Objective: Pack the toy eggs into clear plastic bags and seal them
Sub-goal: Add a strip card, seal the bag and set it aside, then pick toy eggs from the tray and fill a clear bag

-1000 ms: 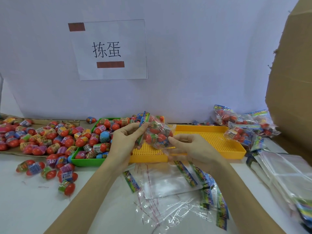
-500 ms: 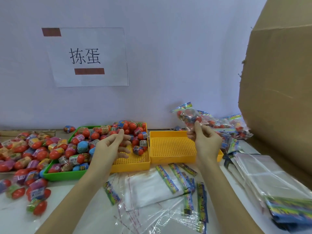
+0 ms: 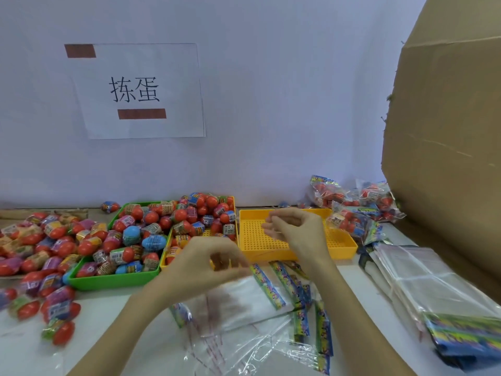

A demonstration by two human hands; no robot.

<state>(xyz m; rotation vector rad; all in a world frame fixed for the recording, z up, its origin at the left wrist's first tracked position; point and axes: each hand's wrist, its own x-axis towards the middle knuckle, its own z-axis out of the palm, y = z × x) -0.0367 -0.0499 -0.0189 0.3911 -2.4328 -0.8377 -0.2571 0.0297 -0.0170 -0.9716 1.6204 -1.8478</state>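
Your left hand (image 3: 208,263) is hovering over the loose clear plastic bags (image 3: 244,316) on the counter (image 3: 113,335), fingers curled and blurred, so whether it is pinching anything cannot be told; your right hand (image 3: 294,229) is hanging over the empty yellow tray (image 3: 339,244) with fingers loosely bent, and it too may be pinching a thin strip, not clear. Toy eggs (image 3: 151,229) are filling the green tray (image 3: 108,280) and a second yellow tray just beside it, with more lying loose at far left. Sealed bags of eggs (image 3: 352,207) are piling up behind the empty tray, near the cardboard box (image 3: 447,145).
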